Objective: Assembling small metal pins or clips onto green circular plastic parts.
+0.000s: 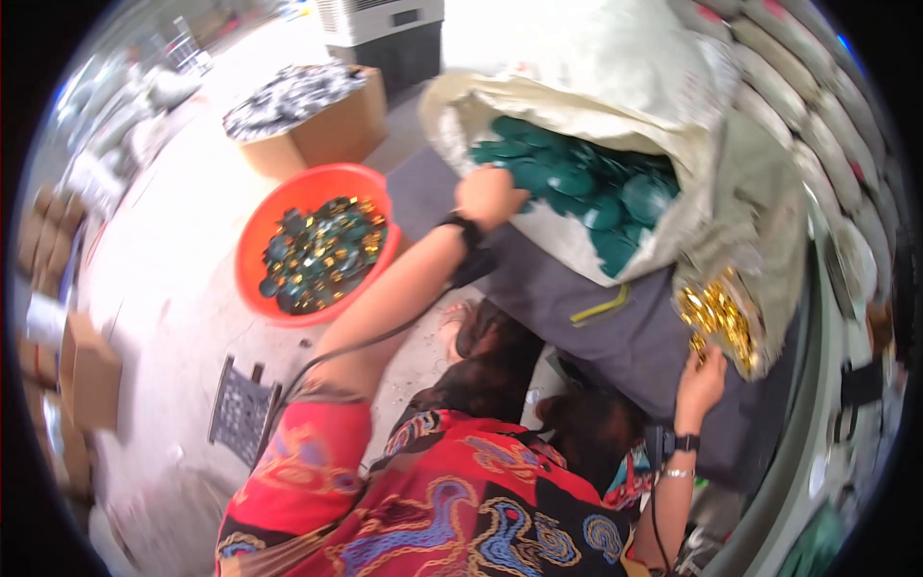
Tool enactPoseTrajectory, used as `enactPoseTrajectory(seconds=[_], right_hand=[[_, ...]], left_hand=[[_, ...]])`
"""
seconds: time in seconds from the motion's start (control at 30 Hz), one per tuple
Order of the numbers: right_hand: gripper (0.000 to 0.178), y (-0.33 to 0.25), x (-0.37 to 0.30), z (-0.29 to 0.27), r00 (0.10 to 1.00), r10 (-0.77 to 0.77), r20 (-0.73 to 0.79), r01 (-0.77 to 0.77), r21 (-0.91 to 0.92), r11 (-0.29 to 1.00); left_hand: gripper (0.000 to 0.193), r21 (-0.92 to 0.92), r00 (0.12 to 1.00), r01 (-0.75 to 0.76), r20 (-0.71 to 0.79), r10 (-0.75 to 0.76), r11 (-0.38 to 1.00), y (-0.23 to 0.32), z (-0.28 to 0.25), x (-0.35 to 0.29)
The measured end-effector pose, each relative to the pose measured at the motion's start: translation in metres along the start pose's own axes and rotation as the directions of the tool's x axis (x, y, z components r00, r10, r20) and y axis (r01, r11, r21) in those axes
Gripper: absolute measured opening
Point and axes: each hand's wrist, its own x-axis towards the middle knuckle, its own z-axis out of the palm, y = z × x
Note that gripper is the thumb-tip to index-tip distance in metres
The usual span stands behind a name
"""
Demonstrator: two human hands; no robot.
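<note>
My left hand point(488, 197) is at the near left edge of a large white woven sack lying with its mouth open. Its fingers are curled on a green disc, which they partly hide. Many thin, shiny dark green discs point(567, 179) spill inside the sack's mouth. On the right, my right hand point(702, 380) is closed in a pinch on a small shiny gold piece, just below a heap of gold pieces point(719, 313). That heap lies in the mouth of a smaller olive-grey sack point(760, 231).
An orange-red basin point(252, 245) holding mixed green discs and gold pieces stands on the floor at left. Behind it is an open cardboard box point(322, 130) of silvery-grey pieces. A yellow-green strip point(598, 306) lies on the dark cloth point(538, 260). Stacked sacks point(817, 125) line the right.
</note>
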Motion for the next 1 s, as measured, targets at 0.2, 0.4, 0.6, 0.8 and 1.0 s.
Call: enactPoseTrajectory(seconds=[0.2,0.4,0.6,0.8,1.0], right_hand=[[0.025,-0.006,0.000,0.005,1.000,-0.001,-0.028,0.000,-0.032,0.999],[0.025,-0.002,0.001,-0.001,1.000,0.004,0.006,-0.004,-0.032,0.999],[0.027,-0.005,0.000,0.006,0.998,-0.048,-0.036,0.047,-0.016,0.999],[0.025,-0.007,-0.003,-0.001,0.999,-0.010,-0.041,0.011,0.024,1.000],[0.023,-0.008,-0.008,-0.008,0.999,0.010,-0.048,0.014,0.468,0.884]], left_hand=[[0.055,0.099,0.985,0.163,0.033,-0.167,0.982,0.004,0.017,0.022],[0.068,-0.073,0.995,0.092,0.051,-0.088,0.993,0.003,0.018,0.021],[0.052,-0.164,0.993,0.103,-0.034,-0.110,0.981,-0.001,0.020,0.025],[0.021,-0.255,0.958,-0.103,-0.285,0.027,0.961,-0.004,0.028,0.015],[0.013,-0.932,0.932,0.274,0.318,0.175,0.235,0.041,-0.006,-0.060]])
